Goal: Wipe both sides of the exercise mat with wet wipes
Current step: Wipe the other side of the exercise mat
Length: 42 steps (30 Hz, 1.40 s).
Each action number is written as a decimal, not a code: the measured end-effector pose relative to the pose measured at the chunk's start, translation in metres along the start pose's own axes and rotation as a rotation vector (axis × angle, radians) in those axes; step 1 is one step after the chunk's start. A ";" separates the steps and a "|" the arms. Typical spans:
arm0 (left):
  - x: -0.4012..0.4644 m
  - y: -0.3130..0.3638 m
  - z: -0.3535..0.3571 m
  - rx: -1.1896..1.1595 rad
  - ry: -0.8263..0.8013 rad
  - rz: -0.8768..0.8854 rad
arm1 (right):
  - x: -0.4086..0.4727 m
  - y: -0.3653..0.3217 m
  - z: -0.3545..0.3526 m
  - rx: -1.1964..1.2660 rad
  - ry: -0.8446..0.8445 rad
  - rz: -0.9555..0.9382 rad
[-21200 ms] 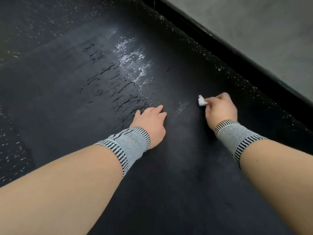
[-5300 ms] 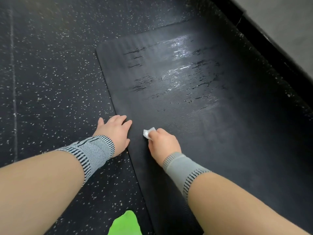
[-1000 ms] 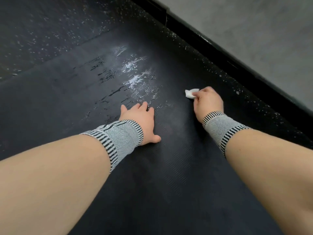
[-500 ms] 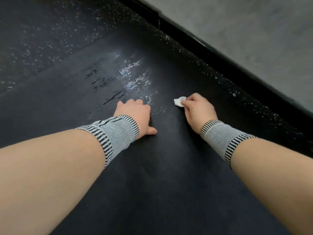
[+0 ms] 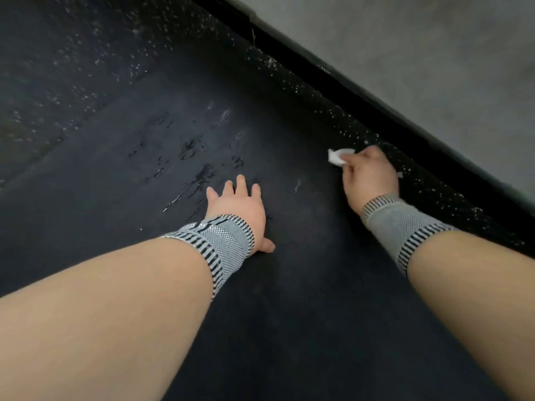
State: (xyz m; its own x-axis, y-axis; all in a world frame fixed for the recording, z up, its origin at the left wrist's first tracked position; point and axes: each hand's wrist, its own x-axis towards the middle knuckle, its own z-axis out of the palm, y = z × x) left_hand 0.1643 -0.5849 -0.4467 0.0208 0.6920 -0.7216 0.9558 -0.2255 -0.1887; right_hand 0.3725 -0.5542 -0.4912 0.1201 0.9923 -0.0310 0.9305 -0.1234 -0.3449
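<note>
Wiping the exercise mat (image 5: 289, 285)'s top face: my right hand (image 5: 369, 176) pinches the wet wipe (image 5: 337, 158) at two o'clock, my left hand (image 5: 240, 208) presses spread fingers centrally. Next, I judge, stroke toward the near dry stretch.

No readable text or labels, perhaps from blur.

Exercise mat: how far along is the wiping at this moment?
Partly done. Wet streaks glisten on the exercise mat ahead of the left hand, so that patch looks wiped. In hand: the right hand pinches a wet wipe near the mat's wall-side edge while the left presses flat. The near area looks dry, and the underside is not in view.
</note>
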 end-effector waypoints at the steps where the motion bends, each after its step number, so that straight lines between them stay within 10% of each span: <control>1: 0.001 0.001 -0.001 0.002 -0.008 -0.006 | 0.014 0.004 -0.003 -0.022 0.038 0.104; 4: 0.003 0.001 0.001 0.017 -0.026 -0.004 | 0.014 -0.008 0.001 -0.027 0.006 0.125; 8: 0.000 -0.002 0.002 -0.004 -0.017 0.007 | -0.010 -0.015 0.010 -0.014 -0.155 -0.304; 13: -0.002 -0.005 0.009 -0.055 -0.001 0.014 | 0.024 -0.010 0.004 0.006 -0.024 0.092; 18: -0.005 -0.006 0.010 -0.092 0.010 0.013 | -0.020 -0.035 0.005 -0.014 -0.241 -0.357; 24: -0.003 -0.007 0.011 -0.085 0.009 0.010 | 0.029 -0.016 -0.001 0.001 -0.030 -0.001; 29: -0.005 -0.008 0.011 -0.066 0.053 0.028 | -0.038 -0.038 0.006 -0.005 -0.245 -0.376; 36: -0.003 -0.017 0.022 -0.122 0.115 0.061 | 0.013 -0.025 0.006 -0.106 0.016 0.055; 42: -0.001 -0.023 0.028 -0.143 0.186 0.110 | -0.062 -0.065 0.012 -0.117 -0.237 -0.465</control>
State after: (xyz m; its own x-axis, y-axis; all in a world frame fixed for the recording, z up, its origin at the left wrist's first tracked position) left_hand 0.1343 -0.6000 -0.4602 0.1678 0.7857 -0.5953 0.9763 -0.2161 -0.0100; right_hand 0.3003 -0.6075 -0.4782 -0.3829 0.9166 -0.1152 0.9008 0.3428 -0.2663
